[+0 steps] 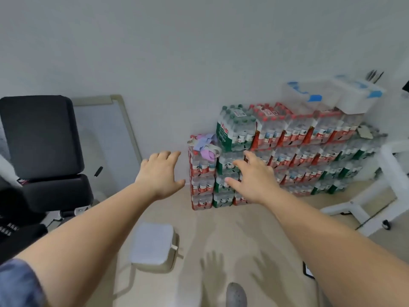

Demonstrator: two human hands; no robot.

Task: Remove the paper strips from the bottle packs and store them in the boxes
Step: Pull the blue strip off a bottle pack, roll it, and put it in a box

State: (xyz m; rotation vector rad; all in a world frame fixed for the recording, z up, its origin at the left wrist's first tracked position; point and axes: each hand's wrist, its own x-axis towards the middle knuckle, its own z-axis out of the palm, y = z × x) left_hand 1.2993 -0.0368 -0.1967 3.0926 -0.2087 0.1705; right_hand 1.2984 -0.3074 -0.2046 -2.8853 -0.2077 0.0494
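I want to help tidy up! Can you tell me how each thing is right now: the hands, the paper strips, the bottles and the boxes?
left hand: open, fingers straight, holding nothing.
right hand: open, fingers spread, holding nothing.
paper strips: heaped on the lowest stack, no hand on them.
bottle packs: wrapped, stacked against the wall.
boxes: sitting on the top packs; lids too blurred to tell.

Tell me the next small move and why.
Probably reach the left hand forward and pinch the purple paper strips lying on the short stack of bottle packs; it and the right hand are open and empty, and it looks nearest.
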